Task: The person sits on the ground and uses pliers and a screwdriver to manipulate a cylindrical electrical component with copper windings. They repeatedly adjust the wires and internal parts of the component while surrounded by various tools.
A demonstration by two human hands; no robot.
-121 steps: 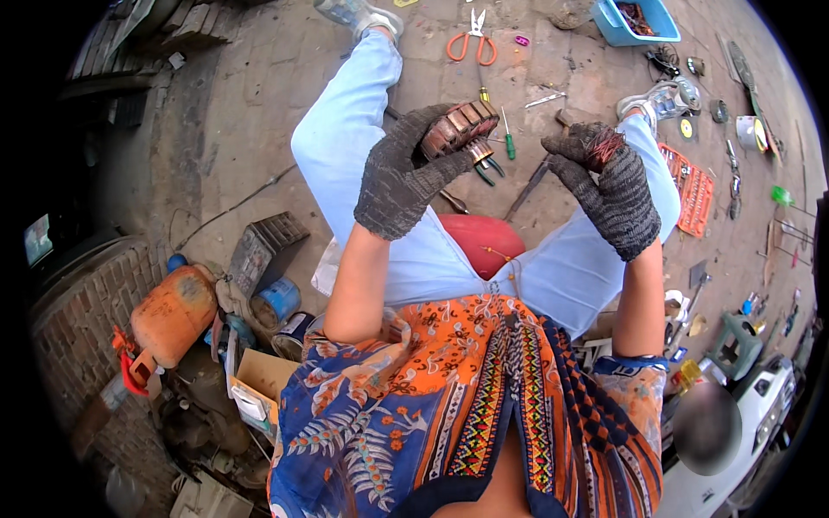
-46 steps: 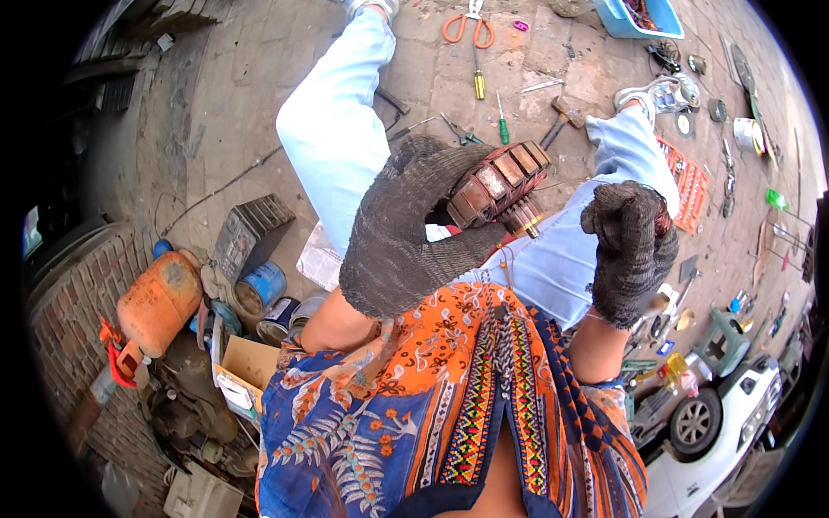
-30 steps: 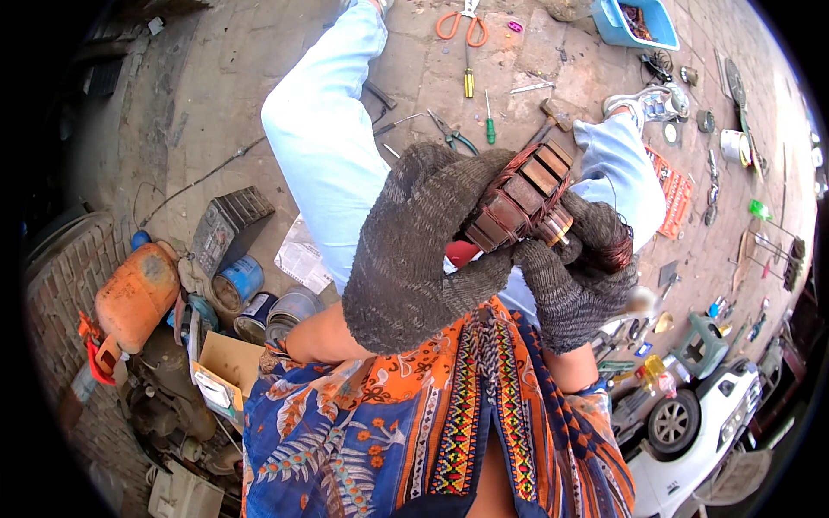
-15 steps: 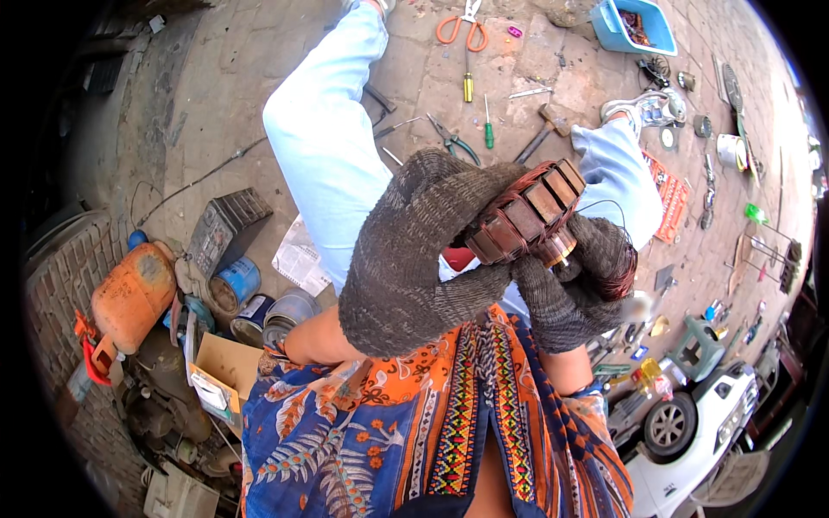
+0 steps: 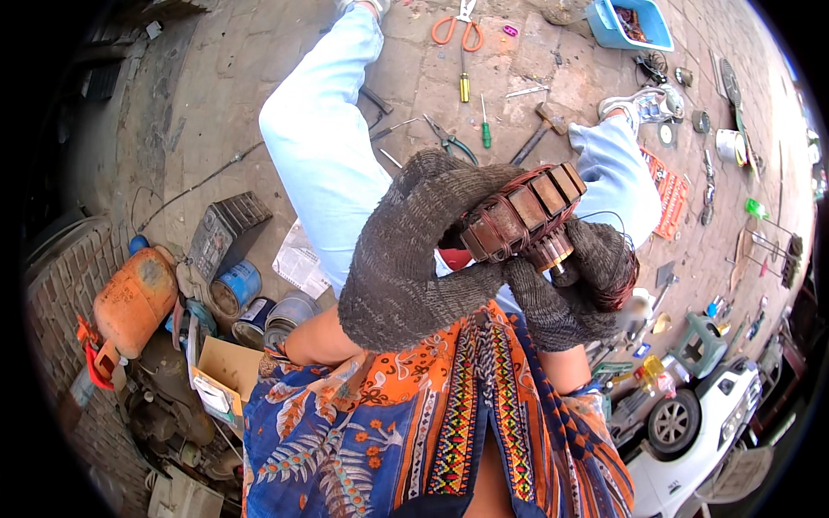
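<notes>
My left hand [image 5: 393, 259], in a dark grey knitted glove, is closed around a motor armature [image 5: 527, 211] with metal core segments and reddish-brown copper windings. The armature is held tilted above my lap. Its copper commutator [image 5: 549, 252] and shaft end point toward my right hand [image 5: 557, 298], gloved alike. A loose coil of copper wire [image 5: 620, 274] is gripped in that hand, and a thin strand loops from there up toward the armature. My right fingertips are close to the commutator; whether they touch it I cannot tell.
On the paving ahead lie a hammer [image 5: 540, 129], pliers [image 5: 449, 140], a green-handled screwdriver [image 5: 486, 125] and orange-handled scissors [image 5: 458, 30]. A blue bin [image 5: 604, 30] stands far right, an orange socket set [image 5: 667, 194] nearer. Cans [image 5: 237, 289] and an orange tank [image 5: 134, 298] crowd the left.
The armature has turned a little in my left hand, so more of the commutator shows. My right thumb side has shifted slightly left. Both hands keep their hold.
</notes>
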